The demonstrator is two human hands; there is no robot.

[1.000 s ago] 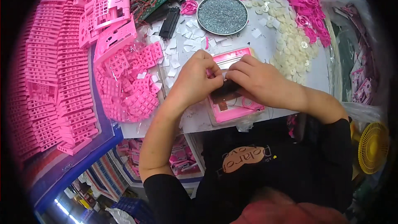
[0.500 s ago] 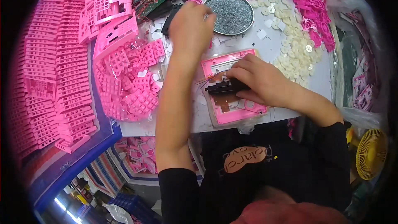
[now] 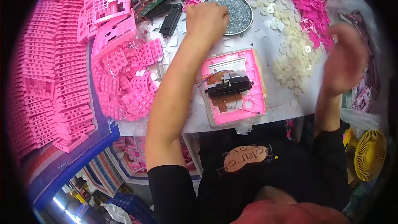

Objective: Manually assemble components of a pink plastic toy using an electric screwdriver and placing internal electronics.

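The left hand (image 3: 206,18) reaches to the rim of the round metal dish of screws (image 3: 237,7), fingers curled in; whether they pinch anything cannot be told. The right hand (image 3: 344,60) is lifted, blurred and open over the white buttons (image 3: 292,60) near the surface's right edge. The pink frame (image 3: 233,87) lies free near the front edge, bare surface (image 3: 271,41) around it. Half a second ago the right hand pressed on it.
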